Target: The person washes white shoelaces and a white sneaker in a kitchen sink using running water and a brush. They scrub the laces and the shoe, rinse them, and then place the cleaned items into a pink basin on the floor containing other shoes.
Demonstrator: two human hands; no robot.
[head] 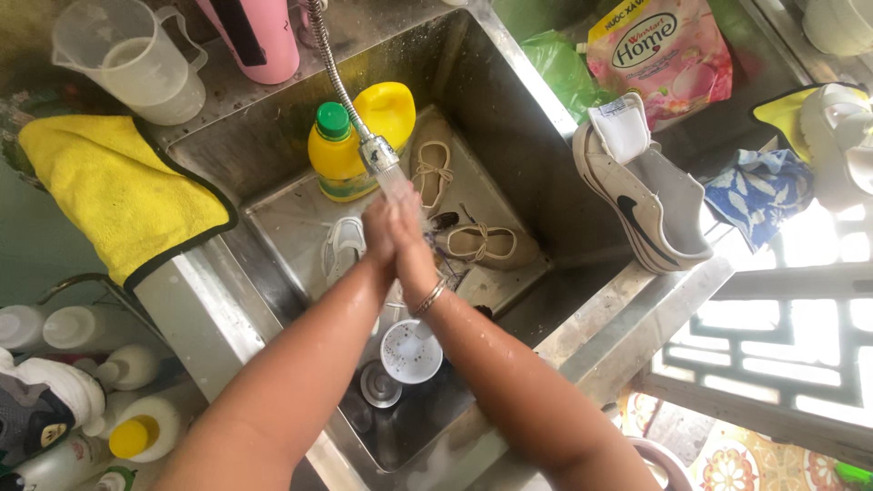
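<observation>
Both hands, left [379, 232] and right [409, 238], press palm to palm under the tap [378, 153]; yellow bottle [338, 150], laces [482, 244] and cup [411, 352] crowd the sink [509, 118].

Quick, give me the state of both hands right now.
Left hand: flat open, palm pressed against the right, holding nothing.
Right hand: flat open, pressed to the left under the running faucet, holding nothing.

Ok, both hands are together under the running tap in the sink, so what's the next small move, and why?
Probably keep rubbing the palms under the stream a moment longer. The left hand and right hand are pressed together right below the faucet head, water is running over them, and neither holds anything.
</observation>
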